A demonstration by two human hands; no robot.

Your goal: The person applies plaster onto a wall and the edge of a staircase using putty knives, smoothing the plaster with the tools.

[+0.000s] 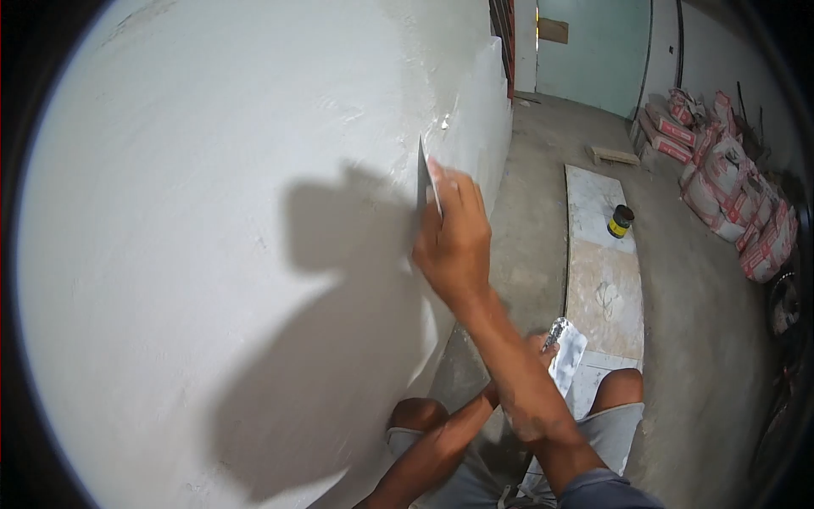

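Right hand (454, 242): raised, grip closed around a flat scraper blade (422, 182), its edge pressed against the white wall (212, 212) near the corner.
Left hand (537, 343): low, partly hidden behind the right forearm, grip closed on a plaster-smeared trowel (568, 356) above the knees.
Floor: long board (604, 288), a dark jar (621, 221) standing on it; stacked sacks (729, 187) well apart.

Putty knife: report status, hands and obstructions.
Right hand gripping putty knife, blade edge on the white wall. Left hand low behind right forearm, holding a putty-smeared scraper. Nothing in the blade's path; only shadow on the wall.
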